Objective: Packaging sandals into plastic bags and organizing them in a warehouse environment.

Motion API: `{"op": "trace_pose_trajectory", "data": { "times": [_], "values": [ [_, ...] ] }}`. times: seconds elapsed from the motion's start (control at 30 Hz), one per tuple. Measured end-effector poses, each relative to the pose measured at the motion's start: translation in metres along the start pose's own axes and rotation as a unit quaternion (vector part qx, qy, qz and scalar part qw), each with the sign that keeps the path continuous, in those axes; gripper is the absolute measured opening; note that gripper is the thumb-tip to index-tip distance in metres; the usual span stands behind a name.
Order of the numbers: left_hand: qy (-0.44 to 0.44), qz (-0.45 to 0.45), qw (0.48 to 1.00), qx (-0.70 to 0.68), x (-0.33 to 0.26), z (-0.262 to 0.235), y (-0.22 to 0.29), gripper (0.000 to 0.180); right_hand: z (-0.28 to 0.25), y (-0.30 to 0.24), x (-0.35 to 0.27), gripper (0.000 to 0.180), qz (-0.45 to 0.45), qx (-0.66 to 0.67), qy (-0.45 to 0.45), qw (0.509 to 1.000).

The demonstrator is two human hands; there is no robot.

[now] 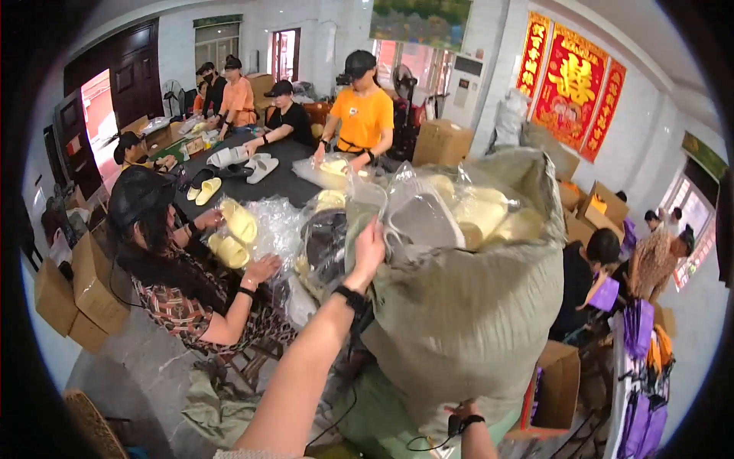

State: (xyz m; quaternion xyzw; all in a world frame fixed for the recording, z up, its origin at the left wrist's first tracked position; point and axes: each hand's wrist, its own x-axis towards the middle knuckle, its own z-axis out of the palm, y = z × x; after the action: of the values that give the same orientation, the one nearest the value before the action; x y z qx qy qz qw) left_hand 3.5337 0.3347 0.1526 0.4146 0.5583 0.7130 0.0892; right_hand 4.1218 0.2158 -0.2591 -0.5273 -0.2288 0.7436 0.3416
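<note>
A large olive-green woven sack (482, 306) stands in front of me, packed to the top with slippers in clear plastic bags. Fingers of my left hand (370, 251) are closed on the sack's rim at its left side. Just beside that hand lies a bagged grey slipper (424, 214), with bagged pale yellow slippers (482, 210) to its right. Low on the sack's front, my right hand (461, 413) appears to grip the fabric; its fingers are partly hidden. Both wrists wear black bands.
On my left a seated person (191, 268) handles yellow slippers (237, 226) at a dark table (283, 161). A person in orange (363, 115) stands across it. Cardboard boxes (95, 287) flank the left; an open box (556, 382) and purple bags (638, 329) are right.
</note>
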Motion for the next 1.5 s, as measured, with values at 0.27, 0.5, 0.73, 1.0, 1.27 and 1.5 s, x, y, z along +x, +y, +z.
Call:
{"op": "trace_pose_trajectory", "data": {
  "times": [0.27, 0.5, 0.73, 1.0, 1.27, 1.5],
  "values": [
    [0.009, -0.011, 0.996, 0.087, 0.028, -0.119, -0.043, 0.041, 0.322, -0.059, -0.232, 0.03, -0.275, -0.64, 0.105, 0.71],
    [-0.159, -0.267, 0.917, -0.251, 0.022, -0.153, -0.009, 0.08, 0.472, -0.142, -0.275, 0.065, -0.629, -0.613, 0.206, 0.432],
    [-0.1, -0.106, 0.987, -0.063, -0.135, -0.357, 0.074, 0.056, 0.437, -0.124, -0.186, 0.06, -0.605, -0.658, 0.139, 0.427],
    [0.241, -0.495, 0.805, 0.22, -0.575, -0.618, 0.109, 0.034, 0.427, -0.119, -0.21, 0.063, -0.748, -0.529, 0.125, 0.382],
    [0.163, -0.622, 0.699, 0.313, -0.737, -0.613, 0.181, 0.052, 0.428, -0.076, -0.253, 0.052, -0.773, -0.492, 0.077, 0.393],
    [0.063, -0.609, 0.755, 0.233, -0.715, -0.646, 0.162, 0.057, 0.479, 0.089, -0.287, 0.016, -0.669, -0.478, -0.193, 0.536]
  ]
}}
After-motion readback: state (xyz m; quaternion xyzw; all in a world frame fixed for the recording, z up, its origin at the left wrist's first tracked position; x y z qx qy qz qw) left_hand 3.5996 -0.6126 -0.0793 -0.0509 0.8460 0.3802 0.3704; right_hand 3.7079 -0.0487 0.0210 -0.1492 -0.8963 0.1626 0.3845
